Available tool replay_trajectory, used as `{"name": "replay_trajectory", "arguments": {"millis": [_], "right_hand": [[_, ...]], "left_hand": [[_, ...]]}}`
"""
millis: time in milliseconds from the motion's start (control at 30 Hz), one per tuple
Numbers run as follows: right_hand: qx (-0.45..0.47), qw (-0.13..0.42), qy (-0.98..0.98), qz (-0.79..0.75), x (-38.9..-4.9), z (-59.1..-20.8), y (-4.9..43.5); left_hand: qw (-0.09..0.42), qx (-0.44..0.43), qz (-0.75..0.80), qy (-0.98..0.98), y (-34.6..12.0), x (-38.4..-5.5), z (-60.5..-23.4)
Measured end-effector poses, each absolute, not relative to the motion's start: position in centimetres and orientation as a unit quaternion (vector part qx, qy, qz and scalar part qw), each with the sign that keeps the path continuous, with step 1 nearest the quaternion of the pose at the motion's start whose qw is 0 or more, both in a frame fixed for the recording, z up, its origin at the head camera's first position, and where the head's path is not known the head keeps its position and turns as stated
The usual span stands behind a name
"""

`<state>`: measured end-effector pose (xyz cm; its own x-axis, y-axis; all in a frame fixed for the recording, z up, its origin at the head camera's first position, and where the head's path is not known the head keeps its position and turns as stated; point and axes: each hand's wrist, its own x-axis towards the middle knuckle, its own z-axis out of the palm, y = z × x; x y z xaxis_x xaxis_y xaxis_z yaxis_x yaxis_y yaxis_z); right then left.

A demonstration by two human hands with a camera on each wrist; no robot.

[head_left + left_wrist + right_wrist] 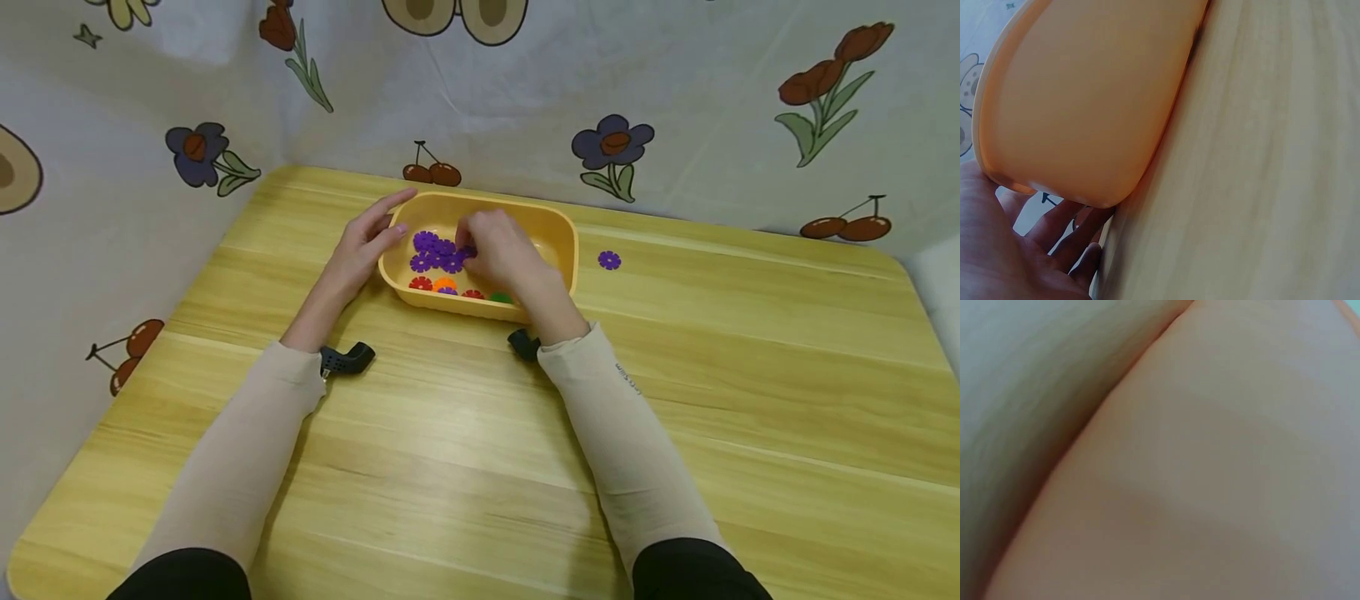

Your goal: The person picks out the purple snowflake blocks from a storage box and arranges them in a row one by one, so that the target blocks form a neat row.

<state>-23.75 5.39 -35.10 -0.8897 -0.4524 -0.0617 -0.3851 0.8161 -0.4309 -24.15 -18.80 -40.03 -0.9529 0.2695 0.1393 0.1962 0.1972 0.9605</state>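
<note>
A yellow plastic basin (480, 307) stands near the table's far edge. Inside it, purple snowflake discs (437, 254) lie in a cluster on the left, with red discs (421, 284), an orange disc (446, 284) and a green disc (501, 297) along the near wall. My left hand (358, 250) grips the basin's left end, thumb over the rim; in the left wrist view its fingers lie along the outside wall. My right hand (504, 250) reaches into the basin, fingers curled, pinching a purple disc at the cluster's right edge. The right wrist view shows only the basin's wall, blurred.
One purple disc (609, 260) lies alone on the wooden table (420, 467), right of the basin. A patterned cloth (510, 108) hangs behind the table and along its left side. Black wrist devices (349, 359) sit at both sleeve cuffs.
</note>
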Motion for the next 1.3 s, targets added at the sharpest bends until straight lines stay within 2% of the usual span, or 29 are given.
{"name": "replay_trajectory", "arguments": {"millis": [333, 633, 1300], "right_hand": [[-0.236, 0.061, 0.945, -0.220, -22.9, -34.2, 6.2], [-0.251, 0.014, 0.932, -0.261, -22.1, -32.6, 7.4], [-0.235, -0.055, 0.914, -0.326, -21.3, -32.4, 13.5]], "left_hand": [[0.033, 0.141, 0.616, 0.774, -18.7, -24.1, -40.2], [0.037, 0.142, 0.623, 0.769, -18.7, -24.0, -40.3], [0.035, 0.132, 0.619, 0.774, -18.6, -24.0, -40.1]]}}
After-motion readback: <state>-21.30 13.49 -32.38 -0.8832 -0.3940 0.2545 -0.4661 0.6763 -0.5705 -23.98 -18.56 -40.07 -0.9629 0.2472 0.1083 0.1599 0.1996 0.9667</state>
